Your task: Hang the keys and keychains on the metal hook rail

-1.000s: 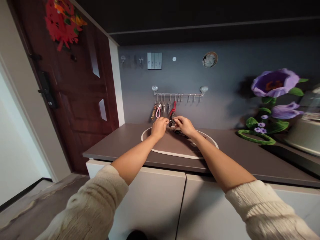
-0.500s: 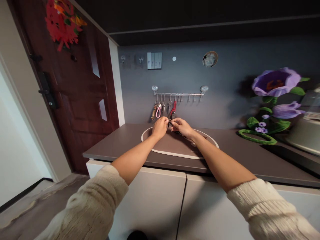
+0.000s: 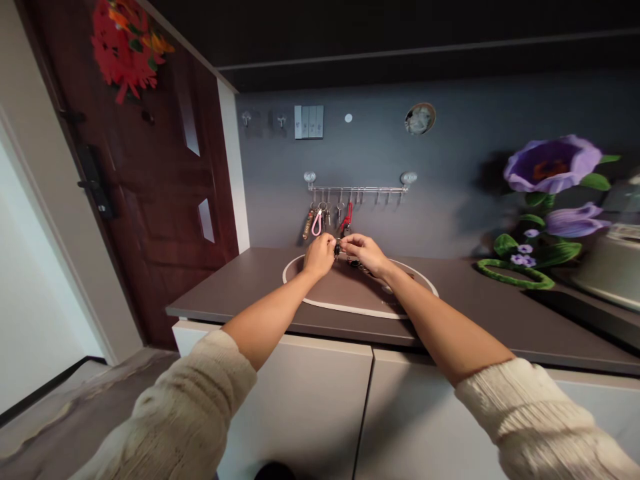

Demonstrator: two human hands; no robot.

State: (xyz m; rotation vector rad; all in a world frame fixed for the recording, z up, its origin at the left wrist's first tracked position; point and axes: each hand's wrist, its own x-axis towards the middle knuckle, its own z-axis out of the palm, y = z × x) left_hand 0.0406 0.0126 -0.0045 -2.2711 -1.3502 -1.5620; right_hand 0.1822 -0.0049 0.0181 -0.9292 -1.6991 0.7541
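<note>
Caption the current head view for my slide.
Left hand and right hand hold a small dark object below a hook rail hung with keys.

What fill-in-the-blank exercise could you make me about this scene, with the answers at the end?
1. The left hand and right hand hold a small keyring above a mat whose outline is an ____.
2. Keys hang from a hook rail fixed to the ____.
3. The biggest artificial flower, on the right, has ____ petals.
4. The red wreath hangs on a dark reddish-brown ____.

Missing words: oval; wall; purple; door.
</note>
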